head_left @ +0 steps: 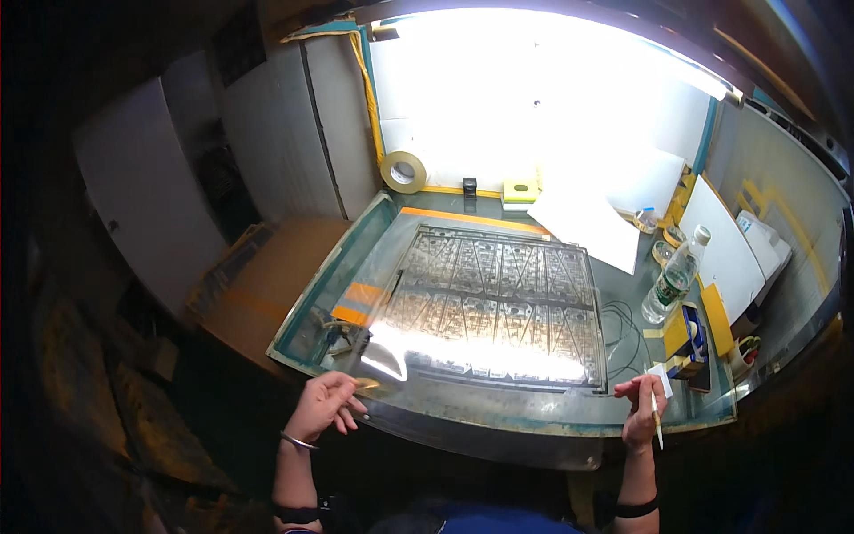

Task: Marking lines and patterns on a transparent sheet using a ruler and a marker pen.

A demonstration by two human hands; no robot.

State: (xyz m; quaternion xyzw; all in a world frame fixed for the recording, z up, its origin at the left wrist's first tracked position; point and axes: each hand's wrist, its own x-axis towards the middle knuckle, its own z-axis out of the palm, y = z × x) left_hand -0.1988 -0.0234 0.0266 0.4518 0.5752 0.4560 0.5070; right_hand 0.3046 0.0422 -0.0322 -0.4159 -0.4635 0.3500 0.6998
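My left hand point(325, 405) is at the near left corner of the table. Its thumb and forefinger pinch a small yellow strip point(366, 384), with the other fingers loosely bent. Over at the near right edge, my right hand point(639, 411) is closed around a thin, pale, pen-like stick point(656, 422) that points downward. Between the hands a clear plastic sheet point(498, 445) hangs past the table's front edge. Behind it lies a dark, patterned film panel point(498, 303) in a grid of blocks, with bright glare on its near part.
A water bottle point(676, 274), a blue-and-yellow tape dispenser point(685, 342) and a thin black wire point(623, 334) are on the right. At the back stand a large tape roll point(403, 172) and a yellow-green block point(519, 190). White boards point(592, 227) lean below the bright lamp.
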